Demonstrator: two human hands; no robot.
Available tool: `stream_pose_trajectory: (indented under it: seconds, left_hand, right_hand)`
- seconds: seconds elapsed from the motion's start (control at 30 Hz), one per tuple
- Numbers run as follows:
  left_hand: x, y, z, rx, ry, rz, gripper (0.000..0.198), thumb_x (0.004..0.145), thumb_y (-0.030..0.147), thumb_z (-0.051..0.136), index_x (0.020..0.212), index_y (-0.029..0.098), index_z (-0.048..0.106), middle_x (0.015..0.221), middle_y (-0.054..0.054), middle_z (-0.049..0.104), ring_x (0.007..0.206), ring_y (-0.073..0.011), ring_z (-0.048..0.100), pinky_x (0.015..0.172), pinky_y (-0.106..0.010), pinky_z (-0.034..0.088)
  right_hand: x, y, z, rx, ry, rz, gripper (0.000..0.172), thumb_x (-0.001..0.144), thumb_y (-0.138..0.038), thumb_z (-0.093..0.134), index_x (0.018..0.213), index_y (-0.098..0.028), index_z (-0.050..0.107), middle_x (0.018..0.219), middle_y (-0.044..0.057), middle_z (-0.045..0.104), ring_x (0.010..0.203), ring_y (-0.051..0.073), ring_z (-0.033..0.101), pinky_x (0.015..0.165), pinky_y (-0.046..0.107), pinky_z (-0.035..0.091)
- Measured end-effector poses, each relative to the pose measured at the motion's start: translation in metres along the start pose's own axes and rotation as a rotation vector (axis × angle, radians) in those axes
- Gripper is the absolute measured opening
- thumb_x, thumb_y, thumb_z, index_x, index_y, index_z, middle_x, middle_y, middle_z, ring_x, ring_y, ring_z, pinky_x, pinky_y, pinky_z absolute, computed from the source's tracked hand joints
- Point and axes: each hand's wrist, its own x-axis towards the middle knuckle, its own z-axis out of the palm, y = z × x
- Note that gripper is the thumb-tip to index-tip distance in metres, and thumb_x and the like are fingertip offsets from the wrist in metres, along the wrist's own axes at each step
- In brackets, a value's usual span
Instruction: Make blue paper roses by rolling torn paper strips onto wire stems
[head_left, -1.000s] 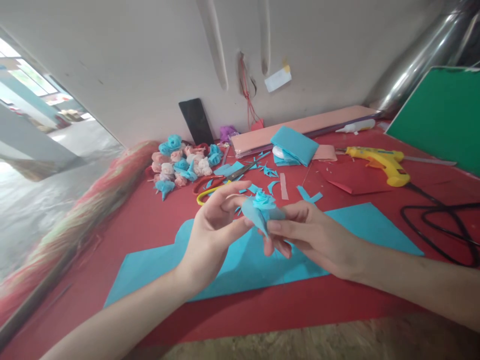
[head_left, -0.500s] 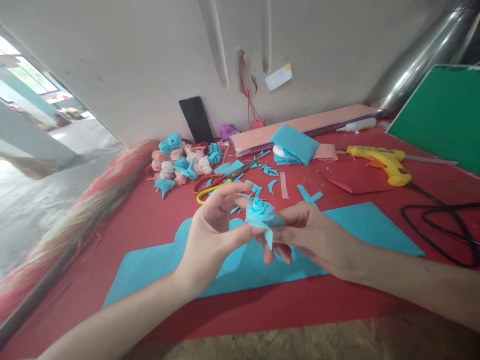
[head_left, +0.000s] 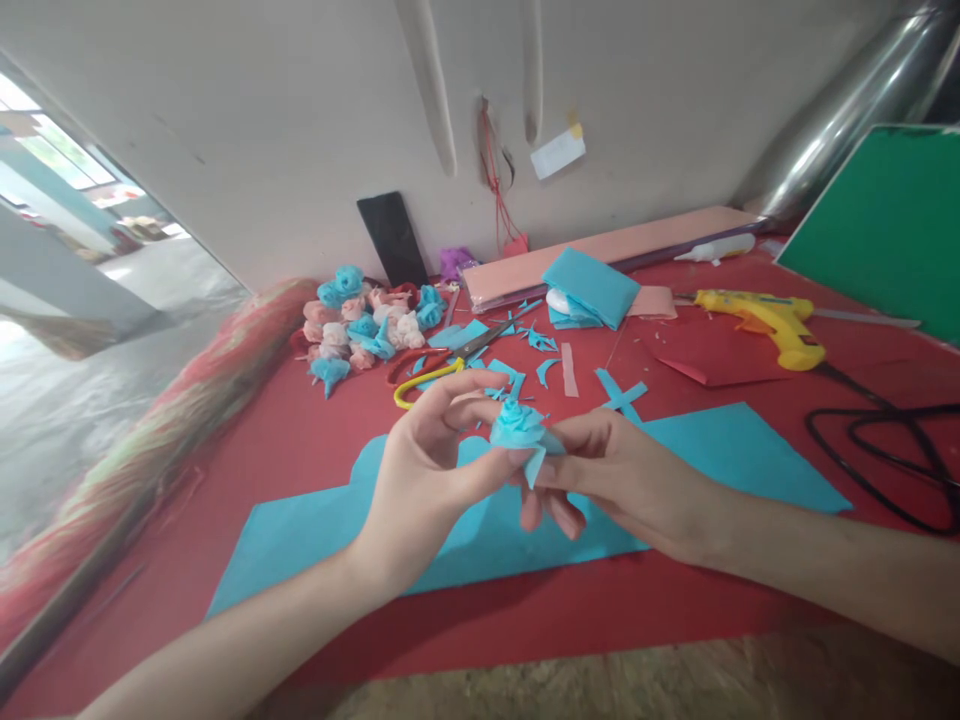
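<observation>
A small blue paper rose (head_left: 517,428) is pinched between both my hands above the red table (head_left: 315,440). My left hand (head_left: 424,470) grips it with thumb and fingertips from the left. My right hand (head_left: 615,480) holds its base from the right, fingers curled under it. A loose blue paper tail hangs below the rose. Beneath my hands lies a large blue paper sheet (head_left: 720,455).
A pile of blue, pink and white paper roses (head_left: 360,325) sits at the back left. Scissors (head_left: 442,365) and blue scraps lie behind my hands. A yellow glue gun (head_left: 765,320) with its black cord (head_left: 892,440) is at right. Folded blue paper (head_left: 592,285), a pink paper roll and a green board (head_left: 885,230) stand farther back.
The rose has been turned and wound tighter between my fingers; the flared paper wrap below it has shrunk to a short tail. Both hands stayed in place.
</observation>
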Motion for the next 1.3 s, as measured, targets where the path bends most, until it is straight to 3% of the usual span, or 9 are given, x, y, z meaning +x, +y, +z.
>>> stream_pose_trajectory:
  seconds: [0.13,0.23,0.4,0.47,0.67,0.83,1.03,1.3]
  left_hand:
    - [0.000,0.001,0.000,0.059,0.001,0.023,0.031,0.070,0.016,0.076,0.097,0.022,0.061,0.072,0.004,0.065,0.049,-0.0073,0.055,0.041,-0.016,0.048]
    - [0.000,0.001,0.000,0.077,0.012,0.060,0.031,0.070,0.012,0.074,0.096,0.023,0.059,0.074,0.005,0.064,0.055,-0.0074,0.058,0.045,-0.014,0.051]
    - [-0.001,0.002,0.000,0.089,-0.031,0.071,0.035,0.072,0.011,0.072,0.100,0.023,0.056,0.079,0.005,0.062,0.047,-0.0058,0.056,0.044,-0.017,0.052]
    - [-0.002,0.003,0.000,0.072,-0.064,0.064,0.035,0.073,0.011,0.070,0.102,0.023,0.054,0.079,0.005,0.061,0.047,-0.0067,0.057,0.043,-0.018,0.052]
    - [-0.002,0.006,0.000,0.143,-0.062,0.147,0.033,0.075,0.009,0.065,0.103,0.021,0.054,0.080,0.003,0.059,0.065,-0.0092,0.059,0.058,-0.019,0.052]
    - [-0.006,0.007,-0.001,0.239,-0.148,0.208,0.037,0.076,0.007,0.058,0.109,0.023,0.053,0.082,0.003,0.056,0.071,-0.0093,0.056,0.067,-0.019,0.049]
    - [-0.009,0.006,-0.004,0.457,-0.183,0.395,0.048,0.074,0.006,0.064,0.116,0.026,0.052,0.091,0.000,0.058,0.085,-0.0137,0.055,0.076,-0.023,0.047]
    - [-0.014,0.006,-0.004,0.521,-0.242,0.456,0.056,0.070,0.000,0.055,0.119,0.027,0.052,0.086,0.000,0.059,0.075,-0.0170,0.053,0.077,-0.032,0.042]
  right_hand:
    - [0.001,-0.001,0.000,-0.028,0.003,0.000,0.022,0.076,-0.036,0.073,0.070,-0.015,0.068,0.067,0.000,0.069,0.046,0.004,0.053,0.046,0.018,0.039]
    - [-0.001,-0.003,0.004,-0.078,0.002,-0.041,0.019,0.070,-0.031,0.078,0.076,-0.015,0.069,0.066,-0.002,0.065,0.050,0.005,0.052,0.048,0.018,0.040]
    - [-0.007,-0.005,0.013,-0.254,0.149,-0.044,0.009,0.077,-0.026,0.069,0.077,-0.017,0.068,0.066,-0.001,0.063,0.053,0.007,0.048,0.048,0.018,0.042]
    - [-0.009,-0.006,0.014,-0.267,0.169,-0.064,0.013,0.080,-0.027,0.065,0.073,-0.016,0.067,0.066,-0.001,0.063,0.050,0.007,0.047,0.048,0.019,0.043]
    - [-0.010,-0.011,0.015,-0.448,0.262,-0.136,0.021,0.080,-0.028,0.061,0.063,-0.016,0.067,0.054,-0.002,0.057,0.045,0.007,0.043,0.043,0.020,0.036]
    - [-0.017,-0.013,0.017,-0.813,0.299,-0.321,0.027,0.083,-0.020,0.057,0.057,-0.017,0.064,0.052,-0.002,0.054,0.047,0.009,0.045,0.043,0.021,0.034]
    - [-0.027,-0.012,0.021,-1.122,0.280,-0.588,0.027,0.081,-0.010,0.054,0.055,-0.015,0.060,0.048,-0.002,0.049,0.044,0.008,0.043,0.043,0.022,0.034]
    - [-0.030,-0.007,0.022,-1.382,0.314,-0.778,0.024,0.084,-0.012,0.050,0.066,-0.020,0.064,0.062,0.004,0.066,0.057,0.016,0.059,0.056,0.028,0.044]
